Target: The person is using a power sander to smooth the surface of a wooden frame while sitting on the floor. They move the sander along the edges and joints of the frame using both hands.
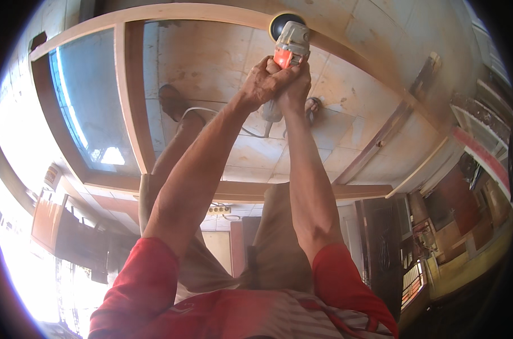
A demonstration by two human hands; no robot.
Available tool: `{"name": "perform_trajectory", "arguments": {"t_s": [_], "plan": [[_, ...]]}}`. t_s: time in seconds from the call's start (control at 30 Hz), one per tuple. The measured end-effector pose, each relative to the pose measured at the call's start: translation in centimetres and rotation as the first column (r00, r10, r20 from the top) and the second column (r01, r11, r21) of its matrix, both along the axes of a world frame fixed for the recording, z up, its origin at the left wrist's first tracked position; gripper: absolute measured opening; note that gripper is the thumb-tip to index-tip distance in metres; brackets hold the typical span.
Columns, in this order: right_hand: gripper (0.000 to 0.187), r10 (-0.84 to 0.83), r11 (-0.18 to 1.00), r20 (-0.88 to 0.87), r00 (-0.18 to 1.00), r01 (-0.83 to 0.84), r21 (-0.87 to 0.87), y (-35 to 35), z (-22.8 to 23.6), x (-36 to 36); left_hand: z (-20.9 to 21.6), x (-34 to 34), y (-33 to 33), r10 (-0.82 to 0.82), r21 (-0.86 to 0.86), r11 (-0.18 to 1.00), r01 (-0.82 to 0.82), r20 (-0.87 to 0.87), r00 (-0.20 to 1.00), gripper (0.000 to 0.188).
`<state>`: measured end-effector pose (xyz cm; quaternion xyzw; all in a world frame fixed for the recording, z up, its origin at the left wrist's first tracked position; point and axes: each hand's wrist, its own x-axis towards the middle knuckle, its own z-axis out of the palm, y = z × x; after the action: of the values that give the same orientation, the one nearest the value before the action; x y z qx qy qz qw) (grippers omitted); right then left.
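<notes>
Both my arms reach forward to a grey and orange angle grinder (293,38) with a round, dark, yellow-rimmed sanding disc (278,25). My left hand (261,86) is closed around the tool's body, its fingers overlapping my other hand. My right hand (297,86) also grips the body, from the right side. The disc is at the far rail of a large wooden frame (217,12); whether it touches the wood I cannot tell. The grinder's rear end and cord (267,129) show below my wrists.
A bluish glass-like pane (87,90) fills the frame's left section. The frame's near rail (245,191) crosses by my legs, and my feet stand on tiles inside it. A wooden strip (375,144) lies at right. A power strip (218,209) is behind. Brownish dust covers the right-hand floor.
</notes>
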<state>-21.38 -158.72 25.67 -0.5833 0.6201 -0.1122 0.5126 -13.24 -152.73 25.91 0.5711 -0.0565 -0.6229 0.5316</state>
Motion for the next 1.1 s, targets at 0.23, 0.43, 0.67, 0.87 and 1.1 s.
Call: {"name": "perform_trajectory", "arguments": {"t_s": [0.23, 0.43, 0.67, 0.87, 1.1], "plan": [[0.041, -0.090, 0.995, 0.029, 0.996, 0.091, -0.038, -7.7, -1.3, -11.3, -1.2, -10.0, -9.4, -0.235, 0.104, 0.969, 0.225, 0.093, 0.968, 0.065], [0.035, -0.359, 0.931, 0.286, 0.888, 0.364, 0.039, -15.9, -3.5, -20.4, 2.2, -17.9, -16.7, -0.238, 0.116, 0.968, 0.223, 0.141, 0.961, 0.089], [0.043, -0.282, 0.959, -0.234, 0.931, 0.270, -0.081, -21.0, -0.5, -29.1, 2.4, -26.7, -14.4, -0.322, 0.111, 0.942, 0.317, 0.031, 0.946, 0.119], [0.052, -0.053, 0.998, -0.106, 0.993, 0.047, -0.052, -18.7, -1.6, -28.3, 4.3, -29.1, -14.3, -0.164, 0.146, 0.978, 0.150, 0.095, 0.982, 0.108], [0.041, -0.017, 0.998, 0.082, 0.996, 0.022, -0.059, -17.5, -2.5, -24.8, -0.8, -25.7, -15.3, 0.028, 0.028, 0.999, -0.032, 0.133, 0.991, 0.088]]}}
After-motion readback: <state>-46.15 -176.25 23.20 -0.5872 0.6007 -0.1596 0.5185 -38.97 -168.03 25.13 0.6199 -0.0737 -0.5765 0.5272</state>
